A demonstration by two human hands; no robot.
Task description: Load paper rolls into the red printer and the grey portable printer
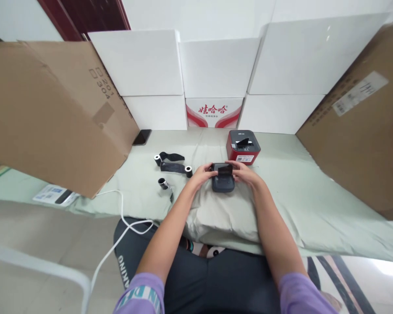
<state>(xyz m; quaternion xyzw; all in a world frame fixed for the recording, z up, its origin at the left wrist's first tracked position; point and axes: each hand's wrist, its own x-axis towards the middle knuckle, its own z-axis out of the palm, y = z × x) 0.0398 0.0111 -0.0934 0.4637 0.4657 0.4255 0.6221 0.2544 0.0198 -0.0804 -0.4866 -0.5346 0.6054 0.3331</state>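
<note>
A small dark handheld device [223, 185], which looks like a mini label printer, sits on the cloth in front of me. Its upper part appears to be a raised flap or lid. My left hand [203, 175] grips its left side, fingers curled at the upper edge. On the opposite side, my right hand [244, 172] closes on the upper right edge. What lies inside the device is too dark to make out. Just behind my right hand stands a red printer-like box [243, 150] with a black top and a dark strip sticking out of it.
Several small rolls [163, 184] with black strips lie left of my hands. A phone [142, 137] is further back. White boxes [216, 67] wall the rear; cardboard panels flank both sides [52, 113]. A white cable [122, 209] hangs over the front edge.
</note>
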